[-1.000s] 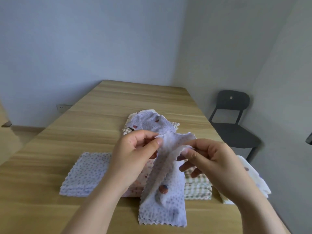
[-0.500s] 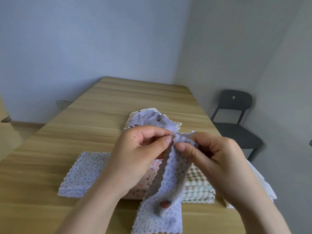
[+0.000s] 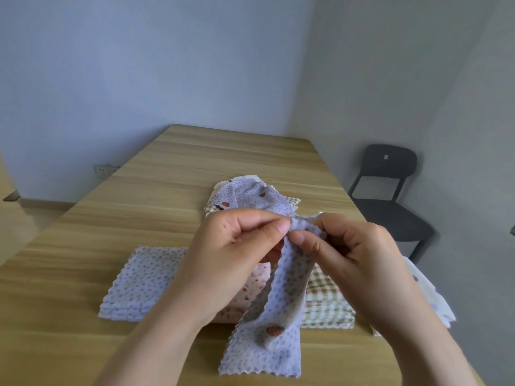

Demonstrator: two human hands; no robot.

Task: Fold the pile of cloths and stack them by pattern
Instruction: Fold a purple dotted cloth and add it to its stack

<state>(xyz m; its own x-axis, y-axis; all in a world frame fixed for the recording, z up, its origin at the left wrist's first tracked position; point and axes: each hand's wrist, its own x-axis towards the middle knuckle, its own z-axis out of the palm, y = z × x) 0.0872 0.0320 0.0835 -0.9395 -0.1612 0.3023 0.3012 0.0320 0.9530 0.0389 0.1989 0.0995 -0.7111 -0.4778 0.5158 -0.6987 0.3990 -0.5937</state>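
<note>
While several folded stacks are already laid on the table (image 3: pixel 83 274), a lavender stack (image 3: pixel 145 285) and a pink floral stack (image 3: pixel 250 288) are seen leftmost. A lavender cloth (image 3: pixel 284 291) is pinched at its top edge by the left hand (image 3: pixel 231 254) and right hand (image 3: pixel 359 257), its lower end draped on the table. Rightward, a green checked stack (image 3: pixel 326 299) and a white stack (image 3: pixel 426 291) are set. Behind, an unfolded pile (image 3: pixel 250 196) is yet to be folded.

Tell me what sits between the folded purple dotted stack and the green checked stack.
A pink floral stack, partly hidden by the left hand and the held purple cloth, seen in the head view.
</note>
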